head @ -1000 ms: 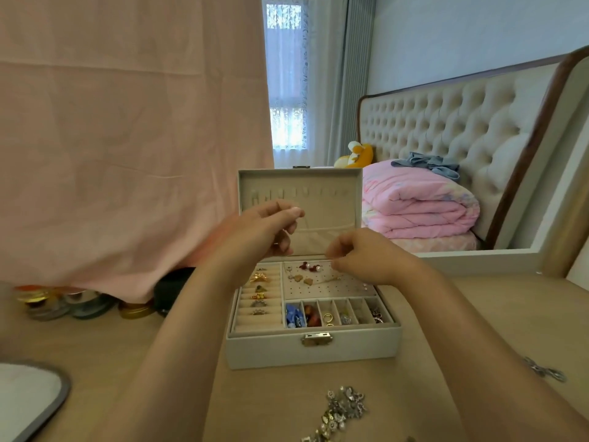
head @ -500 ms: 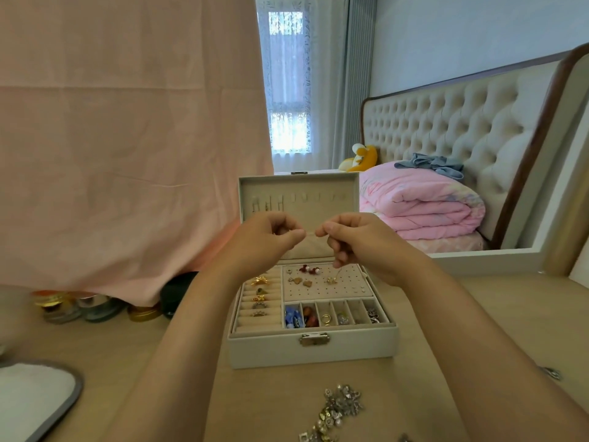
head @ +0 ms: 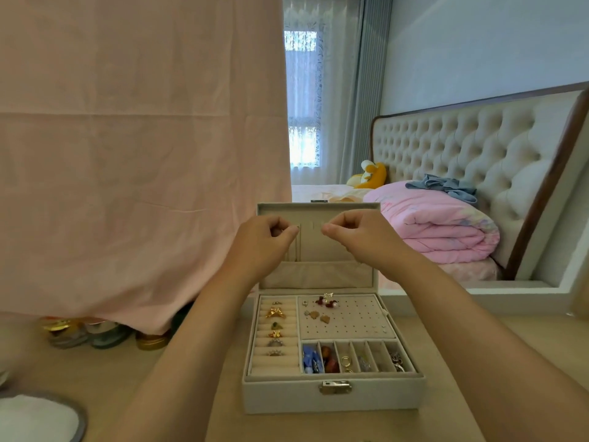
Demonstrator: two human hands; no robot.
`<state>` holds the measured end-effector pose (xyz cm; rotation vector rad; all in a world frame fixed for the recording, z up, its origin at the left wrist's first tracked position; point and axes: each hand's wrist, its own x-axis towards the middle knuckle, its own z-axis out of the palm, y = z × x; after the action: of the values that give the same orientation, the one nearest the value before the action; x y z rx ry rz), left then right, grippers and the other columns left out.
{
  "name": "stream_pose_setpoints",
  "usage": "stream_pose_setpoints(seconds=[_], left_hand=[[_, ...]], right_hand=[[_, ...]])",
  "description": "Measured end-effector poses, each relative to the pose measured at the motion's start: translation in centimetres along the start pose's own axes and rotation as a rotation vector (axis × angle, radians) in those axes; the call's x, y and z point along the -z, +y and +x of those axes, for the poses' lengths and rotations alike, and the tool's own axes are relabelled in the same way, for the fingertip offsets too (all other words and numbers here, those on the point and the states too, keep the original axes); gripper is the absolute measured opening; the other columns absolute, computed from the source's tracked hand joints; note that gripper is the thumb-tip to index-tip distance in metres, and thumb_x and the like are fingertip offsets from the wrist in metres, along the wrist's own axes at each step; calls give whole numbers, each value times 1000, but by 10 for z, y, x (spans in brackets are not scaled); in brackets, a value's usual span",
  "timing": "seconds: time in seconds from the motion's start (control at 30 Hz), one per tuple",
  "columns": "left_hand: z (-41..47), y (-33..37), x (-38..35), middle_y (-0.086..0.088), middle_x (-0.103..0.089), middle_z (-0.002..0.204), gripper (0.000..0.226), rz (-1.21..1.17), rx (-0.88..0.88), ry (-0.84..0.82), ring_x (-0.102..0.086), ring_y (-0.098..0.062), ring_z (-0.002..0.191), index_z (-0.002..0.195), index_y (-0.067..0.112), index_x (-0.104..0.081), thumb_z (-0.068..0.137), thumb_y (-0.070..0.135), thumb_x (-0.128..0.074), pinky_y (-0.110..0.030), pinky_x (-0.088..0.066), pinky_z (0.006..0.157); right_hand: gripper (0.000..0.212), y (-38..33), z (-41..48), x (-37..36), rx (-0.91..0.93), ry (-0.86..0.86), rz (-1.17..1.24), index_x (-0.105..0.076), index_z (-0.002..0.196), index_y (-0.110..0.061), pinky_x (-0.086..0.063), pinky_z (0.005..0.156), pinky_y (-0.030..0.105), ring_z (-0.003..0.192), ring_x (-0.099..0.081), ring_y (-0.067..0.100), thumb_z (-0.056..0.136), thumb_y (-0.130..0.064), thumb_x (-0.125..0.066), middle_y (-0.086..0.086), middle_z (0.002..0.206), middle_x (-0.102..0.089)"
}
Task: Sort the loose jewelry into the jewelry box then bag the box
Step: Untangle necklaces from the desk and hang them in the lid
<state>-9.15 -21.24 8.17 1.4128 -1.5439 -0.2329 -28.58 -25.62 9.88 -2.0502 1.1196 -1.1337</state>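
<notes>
A grey jewelry box (head: 331,397) stands open on the wooden table, its lid (head: 318,272) upright. Rings (head: 275,327) sit in the left rolls, earrings (head: 325,303) on the perforated panel, and small pieces in the front compartments (head: 350,362). My left hand (head: 264,240) and my right hand (head: 353,237) are raised side by side in front of the lid's top row of hooks. Each pinches thumb to forefinger on a very thin necklace chain (head: 295,247), which hangs faintly below my left hand. The chain between the hands is too fine to see.
A pink cloth (head: 143,154) hangs at the back left with several small jars (head: 105,334) under its hem. A grey-rimmed round object (head: 38,419) lies at the lower left. A mirror (head: 446,218) showing a bed leans at the right.
Both hands have risen from just above the box's tray to the top of the lid, carrying the chain up. The view has tilted up, so the loose jewelry pile has left the frame.
</notes>
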Motion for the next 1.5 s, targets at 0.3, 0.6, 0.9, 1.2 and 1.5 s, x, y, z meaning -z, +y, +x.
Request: stream_pose_setpoints(seconds=[0.3,0.6,0.9,1.2,1.5], left_hand=[[32,-19,-22,5,-68,83,17,196,14,137,-62,-16,87,89,16,-72,95,30,-63,-33,-52,76],[33,-18,-37,1,-70,87,18,226,107,156,-63,-18,85,87,18,-71,94,30,-59,-31,-49,73],[14,-9,-40,3,-67,74,21,194,175,28,-62,-17,74,77,18,-68,92,29,-60,-28,-46,60],[-16,-1,-25,0,-74,82,17,-159,216,-194,-71,-21,81,85,24,-71,96,34,-62,-42,-60,82],[-23,1,-1,7,-74,92,19,-4,162,-356,-69,-10,86,98,27,-73,98,39,-59,-27,-57,80]], right_hand=[[12,24,43,-45,108,365,-337,-75,89,-17,-34,62,9,69,-54,1,90,-28,-72,-10,79,-66],[8,21,47,-49,45,429,-329,-75,79,-19,-33,57,8,68,-56,3,85,-22,-70,-11,73,-66],[26,24,29,-50,-146,208,-314,-61,59,-20,-42,57,27,66,-59,14,84,-24,-69,-6,64,-62],[25,-8,-11,-41,-457,-143,308,-72,103,-15,-45,52,27,70,-63,18,100,-33,-55,1,87,-75],[17,-5,-23,-50,-350,38,263,-74,92,-17,-52,75,34,84,-68,19,98,-27,-61,1,90,-76]])
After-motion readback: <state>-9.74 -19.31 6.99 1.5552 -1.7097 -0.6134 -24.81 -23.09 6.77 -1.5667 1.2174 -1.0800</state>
